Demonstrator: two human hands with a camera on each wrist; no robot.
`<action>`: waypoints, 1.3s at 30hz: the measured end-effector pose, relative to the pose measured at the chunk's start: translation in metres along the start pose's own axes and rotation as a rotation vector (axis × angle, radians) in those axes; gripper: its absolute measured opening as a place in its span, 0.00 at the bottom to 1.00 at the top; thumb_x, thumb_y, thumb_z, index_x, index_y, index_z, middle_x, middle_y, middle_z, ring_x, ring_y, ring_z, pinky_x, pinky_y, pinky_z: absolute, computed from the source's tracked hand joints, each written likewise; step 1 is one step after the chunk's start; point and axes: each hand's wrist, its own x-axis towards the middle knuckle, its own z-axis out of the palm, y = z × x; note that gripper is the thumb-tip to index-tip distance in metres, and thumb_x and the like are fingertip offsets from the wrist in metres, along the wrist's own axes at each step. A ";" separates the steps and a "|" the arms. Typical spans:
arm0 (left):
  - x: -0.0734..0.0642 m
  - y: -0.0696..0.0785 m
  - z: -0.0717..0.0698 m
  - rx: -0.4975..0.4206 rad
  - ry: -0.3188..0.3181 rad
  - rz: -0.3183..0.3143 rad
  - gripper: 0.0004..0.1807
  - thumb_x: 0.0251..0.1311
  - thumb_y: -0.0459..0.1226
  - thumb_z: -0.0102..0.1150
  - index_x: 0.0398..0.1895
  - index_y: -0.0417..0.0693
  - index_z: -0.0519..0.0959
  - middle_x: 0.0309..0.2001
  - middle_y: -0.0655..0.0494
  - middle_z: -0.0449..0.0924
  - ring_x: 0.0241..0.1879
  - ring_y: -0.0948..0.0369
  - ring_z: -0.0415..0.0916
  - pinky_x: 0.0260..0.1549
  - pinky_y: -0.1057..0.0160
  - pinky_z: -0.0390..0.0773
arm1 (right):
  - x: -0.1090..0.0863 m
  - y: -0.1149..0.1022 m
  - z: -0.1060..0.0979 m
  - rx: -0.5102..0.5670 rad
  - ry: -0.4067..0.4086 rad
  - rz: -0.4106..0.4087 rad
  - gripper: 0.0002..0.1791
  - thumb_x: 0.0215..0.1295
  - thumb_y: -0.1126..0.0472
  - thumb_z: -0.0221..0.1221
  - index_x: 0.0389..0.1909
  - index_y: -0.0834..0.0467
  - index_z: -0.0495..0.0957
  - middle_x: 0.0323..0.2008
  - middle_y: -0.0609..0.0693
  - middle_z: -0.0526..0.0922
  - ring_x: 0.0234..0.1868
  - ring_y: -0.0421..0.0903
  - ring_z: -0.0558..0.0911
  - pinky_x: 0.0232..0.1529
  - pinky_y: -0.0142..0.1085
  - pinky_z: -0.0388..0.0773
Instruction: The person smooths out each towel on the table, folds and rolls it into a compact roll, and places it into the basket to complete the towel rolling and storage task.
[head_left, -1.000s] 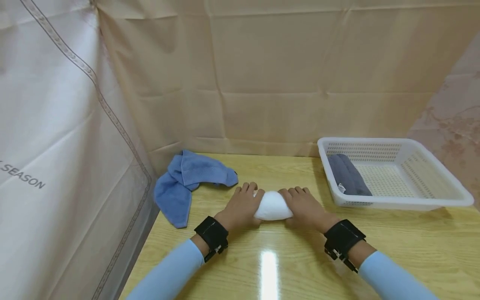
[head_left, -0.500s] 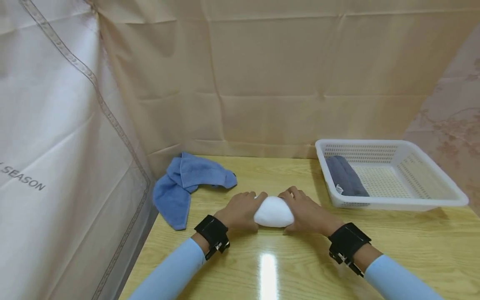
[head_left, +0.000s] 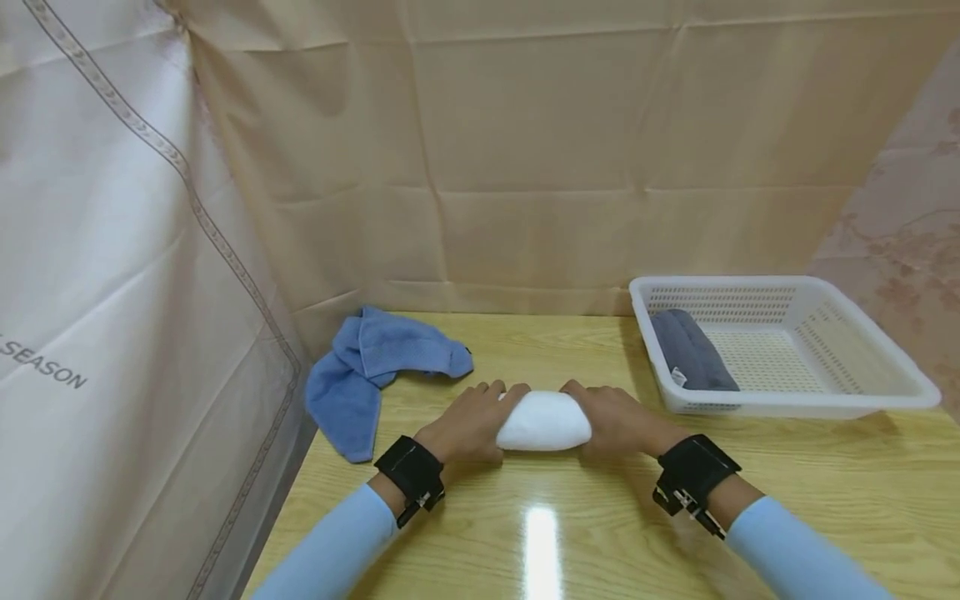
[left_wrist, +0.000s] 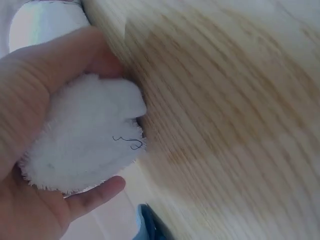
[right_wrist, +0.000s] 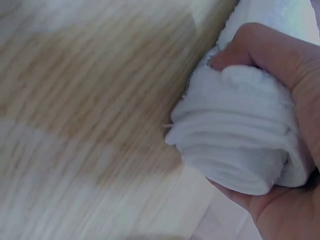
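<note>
A rolled white towel (head_left: 544,422) lies across the middle of the wooden table, between both hands. My left hand (head_left: 472,423) grips its left end, thumb on the near side; in the left wrist view the fuzzy end of the towel (left_wrist: 90,135) shows a loose dark thread. The right hand (head_left: 615,421) holds the other end, where the right wrist view shows the coiled layers of the towel (right_wrist: 240,140) in the curl of thumb and fingers. Part of each hand's fingers is hidden behind the roll.
At the back left lies a crumpled blue towel (head_left: 397,343). A white plastic basket (head_left: 806,407) stands at the right, with a rolled dark grey towel (head_left: 693,350) along its left side. Beige cloth (head_left: 525,167) hangs behind the table (head_left: 600,533).
Both hands stay on the white towel roll. It has shifted slightly toward the person, and the hands have re-gripped a little farther apart, showing more of the roll between them.
</note>
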 end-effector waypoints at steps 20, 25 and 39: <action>0.009 0.011 -0.008 -0.102 -0.035 -0.004 0.59 0.40 0.40 0.84 0.78 0.57 0.60 0.53 0.47 0.77 0.47 0.55 0.76 0.47 0.56 0.79 | -0.031 0.001 0.012 -0.023 0.219 0.016 0.50 0.41 0.62 0.80 0.69 0.60 0.68 0.50 0.55 0.82 0.48 0.52 0.83 0.50 0.52 0.80; 0.008 0.001 0.002 -0.171 0.059 0.049 0.59 0.40 0.38 0.83 0.78 0.56 0.59 0.56 0.49 0.75 0.52 0.55 0.74 0.51 0.54 0.77 | -0.031 0.000 0.007 -0.066 0.271 -0.008 0.46 0.42 0.60 0.81 0.66 0.59 0.72 0.45 0.53 0.84 0.44 0.50 0.84 0.45 0.49 0.82; 0.039 0.022 -0.007 -0.331 0.533 -0.020 0.19 0.67 0.36 0.68 0.58 0.38 0.77 0.53 0.43 0.74 0.52 0.50 0.74 0.51 0.56 0.77 | -0.037 -0.012 -0.093 -0.047 0.603 0.129 0.39 0.51 0.58 0.72 0.67 0.59 0.73 0.50 0.58 0.84 0.43 0.56 0.85 0.38 0.56 0.81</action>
